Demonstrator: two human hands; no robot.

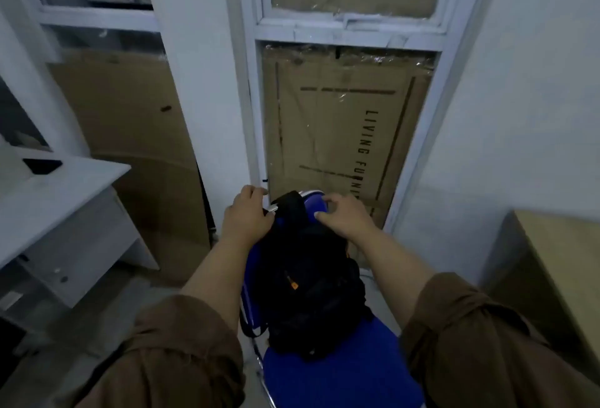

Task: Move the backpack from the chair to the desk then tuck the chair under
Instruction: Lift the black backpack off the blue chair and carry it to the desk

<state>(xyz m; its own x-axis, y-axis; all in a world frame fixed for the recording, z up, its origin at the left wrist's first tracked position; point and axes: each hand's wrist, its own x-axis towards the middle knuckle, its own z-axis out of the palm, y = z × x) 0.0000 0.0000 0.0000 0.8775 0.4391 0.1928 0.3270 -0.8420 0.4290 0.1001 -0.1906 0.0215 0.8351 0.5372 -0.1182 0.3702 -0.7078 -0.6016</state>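
Black nylon backpack (311, 281) standing upright on the blue seat of the chair (341, 375) at lower centre of the frame, leaning back against the blue backrest; propped that way probably because the backrest is keeping the soft bag from slumping, with its top loop sitting up near the backrest's top edge and within easy reach.

Reaching forward with both forearms out of rolled brown sleeves (168, 352), converging on the bag's top just below the frame's middle; left hand (248, 212) resting at the upper left corner of the bag, palm down, fingers loosely curled and slightly apart, thumb pressing toward the strap hardware, not visibly clamped on anything; right hand (345, 216) arching over the upper right, fingers bent and spread as if pinching at the top handle, though hard to tell whether actually gripping fabric yet.

Judging the step as taking hold before the lift; nothing raised off the seat so far.

Waiting at left of the frame: white desk (65, 186), well apart from the chair; cardboard sheet (341, 121) taped over the window behind, at upper centre.
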